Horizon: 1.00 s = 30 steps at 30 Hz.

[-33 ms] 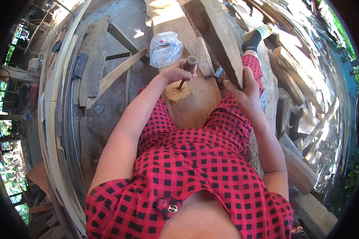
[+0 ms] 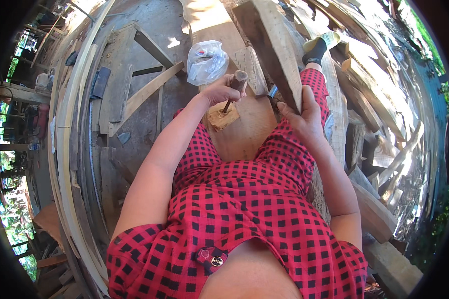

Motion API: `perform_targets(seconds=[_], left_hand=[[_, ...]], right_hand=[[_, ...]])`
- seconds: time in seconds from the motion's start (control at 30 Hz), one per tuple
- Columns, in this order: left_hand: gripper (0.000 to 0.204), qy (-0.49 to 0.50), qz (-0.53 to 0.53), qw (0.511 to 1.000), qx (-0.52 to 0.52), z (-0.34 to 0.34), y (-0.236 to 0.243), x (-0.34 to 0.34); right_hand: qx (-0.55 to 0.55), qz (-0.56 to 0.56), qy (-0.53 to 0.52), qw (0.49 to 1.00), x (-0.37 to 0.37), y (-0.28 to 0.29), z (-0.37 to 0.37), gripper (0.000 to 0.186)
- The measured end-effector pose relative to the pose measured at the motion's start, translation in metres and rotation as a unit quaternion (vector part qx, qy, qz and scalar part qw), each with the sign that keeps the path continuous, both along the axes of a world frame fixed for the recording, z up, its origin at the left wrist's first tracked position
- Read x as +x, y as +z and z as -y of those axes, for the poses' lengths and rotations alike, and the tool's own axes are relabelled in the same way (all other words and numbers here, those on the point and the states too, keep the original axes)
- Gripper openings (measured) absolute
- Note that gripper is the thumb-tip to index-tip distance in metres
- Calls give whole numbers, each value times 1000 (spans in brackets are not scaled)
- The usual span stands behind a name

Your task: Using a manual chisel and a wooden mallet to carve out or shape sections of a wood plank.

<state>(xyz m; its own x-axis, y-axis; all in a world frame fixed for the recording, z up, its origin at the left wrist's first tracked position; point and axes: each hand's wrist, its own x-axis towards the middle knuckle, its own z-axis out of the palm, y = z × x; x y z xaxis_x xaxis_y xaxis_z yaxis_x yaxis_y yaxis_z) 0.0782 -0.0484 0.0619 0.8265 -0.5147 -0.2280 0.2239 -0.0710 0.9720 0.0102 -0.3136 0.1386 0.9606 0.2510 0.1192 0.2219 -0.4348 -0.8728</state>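
My left hand [image 2: 218, 91] is wrapped round the brown wooden handle of a chisel [image 2: 240, 76], which stands nearly upright. Its metal shaft goes down to a small pale wood block [image 2: 223, 119] between my thighs, and my fingers hide part of the tool. The block rests on a wide plank [image 2: 247, 139]. In my right hand [image 2: 307, 117] I grip the near end of a long, thick wooden board [image 2: 279, 50]. It slants up and away, its far end left of the near one, apart from the chisel. A small blue piece [image 2: 273, 90] shows partly behind the board.
Beyond the block lies a clear plastic bag [image 2: 207, 62] with something inside. Timber frame pieces [image 2: 147, 94] and long strips [image 2: 65, 124] lie to the left. Split wood [image 2: 374, 89] is heaped on the right, beside my outstretched leg and shod foot [image 2: 317, 50].
The board in my right hand has shifted slightly left, and the right hand with it. My left hand, the chisel and the block look the same.
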Motion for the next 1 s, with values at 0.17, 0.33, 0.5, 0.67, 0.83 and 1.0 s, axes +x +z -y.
perform_targets(seconds=[0.17, 0.33, 0.5, 0.67, 0.83, 1.0], left_hand=[[20, -4, -24, 999, 27, 1, -6, -1], [21, -16, 11, 1000, 18, 9, -1, -3], [21, -1, -1, 1000, 10, 11, -4, -3], [20, 55, 67, 996, 8, 0, -11, -21], [22, 252, 127, 958, -45, -30, -20, -58], [21, 577, 88, 800, -138, -65, -42, -81]], right_hand=[[-196, -29, 33, 980, -1, -1, 5, 36], [176, -18, -18, 984, -7, 19, -9, 31], [-172, 31, -29, 984, -5, -28, 6, 34], [169, -253, -13, 953, -15, -35, 10, 24], [319, -301, -82, 895, -25, -73, 15, 21], [273, -331, -35, 903, -20, -75, 12, 20]])
